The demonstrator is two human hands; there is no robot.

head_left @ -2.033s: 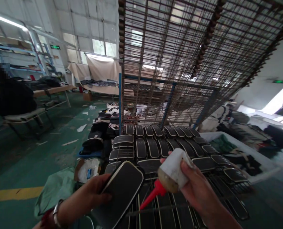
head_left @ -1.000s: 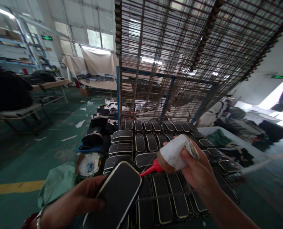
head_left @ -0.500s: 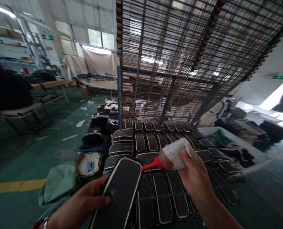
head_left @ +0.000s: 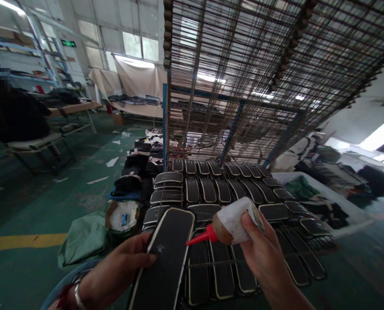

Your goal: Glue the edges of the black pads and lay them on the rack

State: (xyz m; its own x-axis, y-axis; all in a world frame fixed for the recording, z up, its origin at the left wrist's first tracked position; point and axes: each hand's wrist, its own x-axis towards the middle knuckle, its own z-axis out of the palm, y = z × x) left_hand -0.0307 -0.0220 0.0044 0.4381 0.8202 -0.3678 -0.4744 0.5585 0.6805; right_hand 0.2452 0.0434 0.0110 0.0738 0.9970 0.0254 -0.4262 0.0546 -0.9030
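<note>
**Dark panel, pale-bordered, held in hand with bottle at its edge**

One dark panel (head_left: 167,267), long and round-cornered, is held tilted above the nearest rows. A pale line (head_left: 179,209) is seen along its top and on both long sides; the border is judged largely laid, though its lower end is cut off by the frame and cannot be checked. The face is dull black, marked by one whitish smudge near the thumb. The panel is pinched by the left hand (head_left: 130,260). A stained, white-wrapped bottle (head_left: 235,220) is gripped by the right hand (head_left: 261,243), its red nozzle (head_left: 202,236) held at the panel's right edge; contact cannot be told. Many bordered panels (head_left: 198,275), judged finished, are laid in rows around, with wire racks (head_left: 240,73) raised behind.
</note>
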